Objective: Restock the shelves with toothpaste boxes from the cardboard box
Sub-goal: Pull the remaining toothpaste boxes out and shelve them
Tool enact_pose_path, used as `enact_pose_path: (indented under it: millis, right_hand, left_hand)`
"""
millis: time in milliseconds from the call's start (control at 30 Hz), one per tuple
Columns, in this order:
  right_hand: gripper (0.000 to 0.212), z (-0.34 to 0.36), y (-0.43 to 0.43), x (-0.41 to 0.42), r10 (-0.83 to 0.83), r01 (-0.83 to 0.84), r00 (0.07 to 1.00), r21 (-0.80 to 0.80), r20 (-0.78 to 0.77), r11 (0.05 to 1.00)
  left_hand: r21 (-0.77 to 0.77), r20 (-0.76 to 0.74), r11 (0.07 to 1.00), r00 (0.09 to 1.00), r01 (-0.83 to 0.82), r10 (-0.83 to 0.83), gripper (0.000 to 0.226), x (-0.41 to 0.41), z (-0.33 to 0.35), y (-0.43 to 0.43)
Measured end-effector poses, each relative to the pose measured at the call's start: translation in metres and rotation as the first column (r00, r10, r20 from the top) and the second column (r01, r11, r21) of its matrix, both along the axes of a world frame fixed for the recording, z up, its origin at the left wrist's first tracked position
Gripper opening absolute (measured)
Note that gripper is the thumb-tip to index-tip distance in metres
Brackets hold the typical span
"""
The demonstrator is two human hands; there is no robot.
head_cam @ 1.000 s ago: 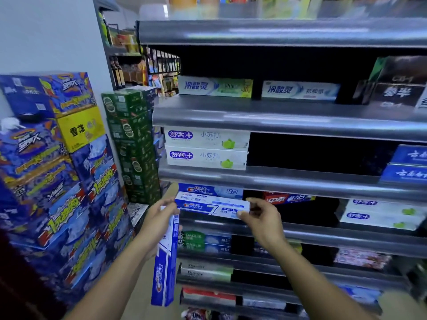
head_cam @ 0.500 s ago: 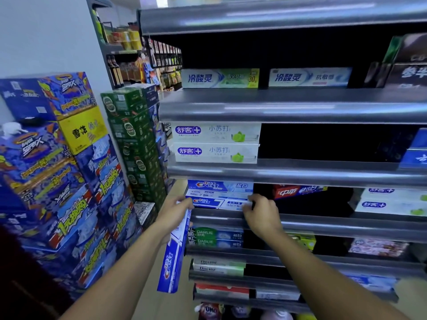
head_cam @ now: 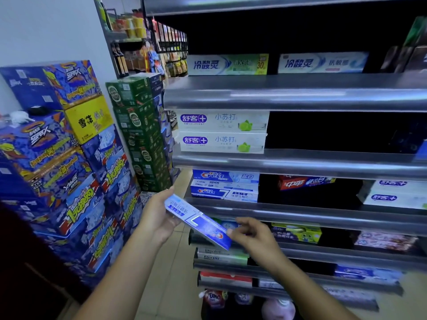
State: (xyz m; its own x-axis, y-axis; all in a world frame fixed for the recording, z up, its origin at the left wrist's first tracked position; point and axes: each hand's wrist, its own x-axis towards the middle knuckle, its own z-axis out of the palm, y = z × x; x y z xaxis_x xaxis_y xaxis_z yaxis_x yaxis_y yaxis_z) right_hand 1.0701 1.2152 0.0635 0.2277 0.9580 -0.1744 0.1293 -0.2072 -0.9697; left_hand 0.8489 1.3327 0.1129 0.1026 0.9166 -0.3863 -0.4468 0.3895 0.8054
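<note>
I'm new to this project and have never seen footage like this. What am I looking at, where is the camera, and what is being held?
There is no machine here. A person works with two bare hands, and one wide camera on their head looks forward and down, so the arms reach in from below. The left hand holds the upper end of a blue toothpaste box, which is tilted, and the right hand pinches its lower end. In front stands a rack with toothpaste on several levels. Crest boxes lie stacked just above the hands. Printed cartons are piled on the left.
</note>
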Motion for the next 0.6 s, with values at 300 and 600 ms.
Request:
enact_pose_path:
  millis: [300,600]
  right_hand:
    - [0.046,0.027,0.003,0.009,-0.122,0.200,0.902,0.151,-0.414,0.968]
    - [0.052,0.091,0.029,0.008,0.088,-0.071,0.995,0.314,-0.040,0.947]
  left_hand:
    - [0.070,-0.313,0.965,0.924,0.253,-0.219,0.035,-0.028,-0.011,-0.043]
    - [0.376,-0.623,0.581,0.661,0.722,-0.418,0.058,0.033,0.029,-0.042]
